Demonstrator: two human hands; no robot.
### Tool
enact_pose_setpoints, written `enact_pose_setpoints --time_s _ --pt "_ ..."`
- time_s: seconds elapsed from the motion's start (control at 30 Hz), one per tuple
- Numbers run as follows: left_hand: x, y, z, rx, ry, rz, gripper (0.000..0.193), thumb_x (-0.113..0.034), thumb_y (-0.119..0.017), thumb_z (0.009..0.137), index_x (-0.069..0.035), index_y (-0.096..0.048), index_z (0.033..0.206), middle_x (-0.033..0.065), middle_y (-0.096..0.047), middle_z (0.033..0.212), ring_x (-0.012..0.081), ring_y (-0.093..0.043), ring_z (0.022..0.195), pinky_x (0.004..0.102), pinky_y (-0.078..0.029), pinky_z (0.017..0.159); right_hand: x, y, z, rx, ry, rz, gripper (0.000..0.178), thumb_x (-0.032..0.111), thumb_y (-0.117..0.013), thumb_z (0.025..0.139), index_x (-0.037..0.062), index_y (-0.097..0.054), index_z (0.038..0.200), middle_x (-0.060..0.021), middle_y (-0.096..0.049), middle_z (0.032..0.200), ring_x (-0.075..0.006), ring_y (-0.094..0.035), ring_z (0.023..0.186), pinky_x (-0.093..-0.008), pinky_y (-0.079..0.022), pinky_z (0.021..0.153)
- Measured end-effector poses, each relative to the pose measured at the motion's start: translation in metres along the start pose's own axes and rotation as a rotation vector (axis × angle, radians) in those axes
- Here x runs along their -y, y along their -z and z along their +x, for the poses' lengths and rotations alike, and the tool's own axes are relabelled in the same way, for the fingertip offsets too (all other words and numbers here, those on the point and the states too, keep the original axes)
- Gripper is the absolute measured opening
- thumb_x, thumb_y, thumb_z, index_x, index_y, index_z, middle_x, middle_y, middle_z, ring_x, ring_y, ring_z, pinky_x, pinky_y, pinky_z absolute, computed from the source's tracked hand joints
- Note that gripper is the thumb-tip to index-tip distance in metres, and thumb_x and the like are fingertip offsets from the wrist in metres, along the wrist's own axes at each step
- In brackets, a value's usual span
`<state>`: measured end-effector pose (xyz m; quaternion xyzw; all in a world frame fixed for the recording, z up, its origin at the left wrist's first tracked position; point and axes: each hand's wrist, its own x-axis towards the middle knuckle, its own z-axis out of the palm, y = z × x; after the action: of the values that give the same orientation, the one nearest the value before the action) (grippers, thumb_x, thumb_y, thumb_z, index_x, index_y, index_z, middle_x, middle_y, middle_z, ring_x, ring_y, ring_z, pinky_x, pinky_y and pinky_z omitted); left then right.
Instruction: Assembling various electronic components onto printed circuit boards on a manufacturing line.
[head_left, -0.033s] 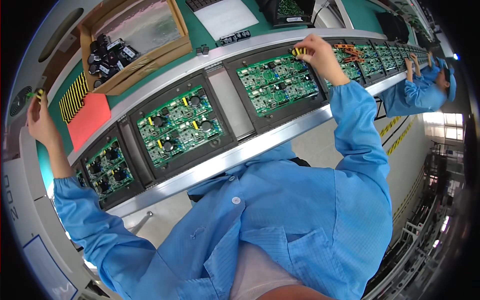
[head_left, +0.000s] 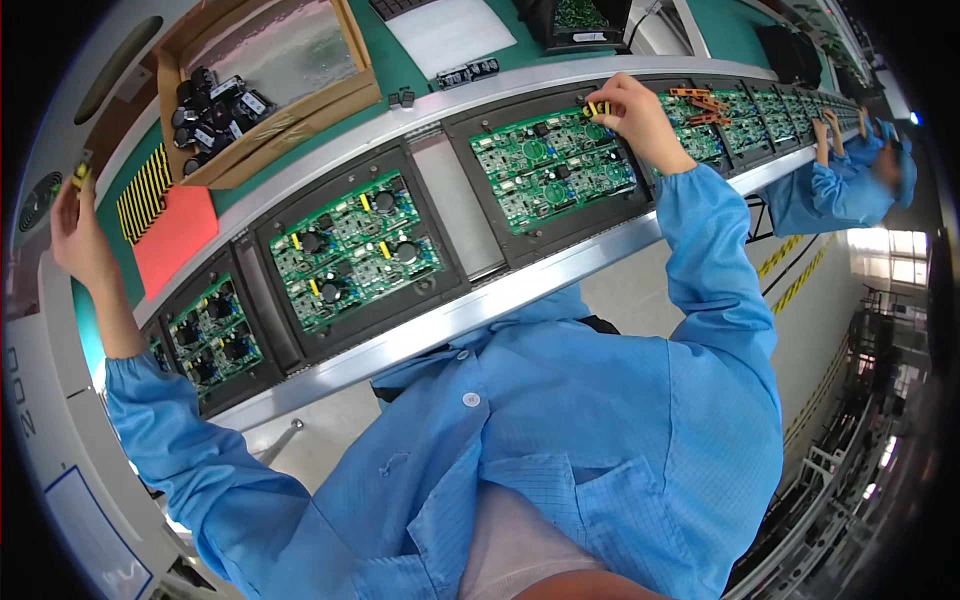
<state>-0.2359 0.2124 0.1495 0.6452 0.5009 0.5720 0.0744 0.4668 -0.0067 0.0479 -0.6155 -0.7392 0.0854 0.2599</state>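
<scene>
The right hand (head_left: 630, 115) is pinching a small yellow part (head_left: 597, 106) onto the green circuit board (head_left: 553, 165); the left hand (head_left: 78, 232) is gripping another yellow part (head_left: 80, 172); seating it squarely is seemingly needing careful alignment.

Both arms spread wide apart, each in a light blue sleeve with a gathered cuff at the wrist. The left arm runs up the left side, bent at the elbow, with the bare forearm rising from the cuff. The left hand (head_left: 78, 235) is raised far out to the left, its fingers pinched together at the top around something small and yellow. The right arm stretches up and away on the right, its sleeve reaching to the wrist. The right hand (head_left: 630, 118) is far forward, knuckles up and wrist bent down, with its fingertips (head_left: 600, 108) closed in a pinch on a small yellow piece.
</scene>
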Motion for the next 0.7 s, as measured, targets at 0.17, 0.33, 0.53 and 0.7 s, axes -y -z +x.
enact_pose_setpoints --time_s 0.17,0.33,0.53,0.7 --pt "-0.152 -0.138 -0.092 0.560 -0.061 -0.184 0.030 -0.009 -0.073 0.094 -0.008 -0.071 0.124 0.0055 -0.071 0.119 0.0117 -0.066 0.101 0.0256 -0.054 0.087 -0.012 -0.013 -0.007 0.023 -0.088 -0.004 0.031 0.007 -0.083 0.080 0.0076 -0.075 0.110 -0.0070 -0.060 0.101 -0.0256 -0.064 0.088 -0.0382 -0.054 0.078" --pt "-0.216 -0.258 -0.190 0.940 -0.219 -0.136 0.027 -0.012 -0.079 0.082 -0.010 -0.073 0.108 0.0070 -0.074 0.098 0.0211 -0.071 0.093 0.0332 -0.056 0.079 -0.019 -0.028 -0.008 0.014 0.026 0.015 0.029 0.005 -0.082 0.080 0.0064 -0.075 0.108 -0.0065 -0.057 0.102 -0.0273 -0.065 0.088 -0.0406 -0.055 0.079" --pt "-0.215 -0.322 -0.224 1.122 -0.526 -0.080 0.020 -0.014 -0.077 0.083 -0.008 -0.072 0.101 0.0087 -0.073 0.093 0.0296 -0.065 0.095 0.0406 -0.056 0.085 -0.021 -0.032 -0.012 -0.012 0.054 -0.028 0.030 0.004 -0.081 0.080 0.0038 -0.074 0.109 -0.0080 -0.054 0.098 -0.0264 -0.064 0.087 -0.0382 -0.053 0.075" --pt "-0.212 -0.331 -0.231 1.165 -0.594 -0.013 0.020 -0.016 -0.077 0.083 -0.009 -0.074 0.102 0.0063 -0.074 0.091 0.0274 -0.065 0.097 0.0404 -0.057 0.085 -0.025 -0.025 -0.012 -0.035 0.114 -0.028 0.032 0.001 -0.079 0.081 0.0042 -0.069 0.112 -0.0059 -0.060 0.107 -0.0251 -0.065 0.085 -0.0375 -0.054 0.076"
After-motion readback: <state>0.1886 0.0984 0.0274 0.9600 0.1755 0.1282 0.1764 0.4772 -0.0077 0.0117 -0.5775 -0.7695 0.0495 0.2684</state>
